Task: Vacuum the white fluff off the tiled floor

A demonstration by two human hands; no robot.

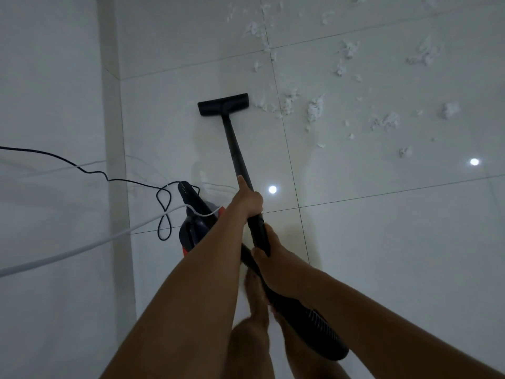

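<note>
Both hands are on the wand point(236, 149), which runs up the middle of the frame. The left hand point(250, 199) is the higher one, wrapped round the tube with its index finger laid straight along it. The right hand point(269, 253) sits just below, fingers curled round the thicker bit where the wand meets the hose point(314, 324), and the hose runs off to the lower right under that forearm. The nozzle point(223, 104) lies flat on the floor point(382, 228) a bit above centre. Its right end is just beside the nearest fluff point(315, 109), can't tell if it actually touches any. The fluff is all over the upper right, clumps and little shreds spread across several tiles. The vacuum point(194, 214), black with some red, sits left of the hands, partly behind the left forearm. A black cord point(82, 168) snakes in from the left edge and loops beside it, and a white cable point(68, 250) crosses the lower left. Two light spots point(272, 189) shine on the glossy tiles, one right by the left hand, one near the right edge. Bare feet point(254, 296) show at bottom centre.
</note>
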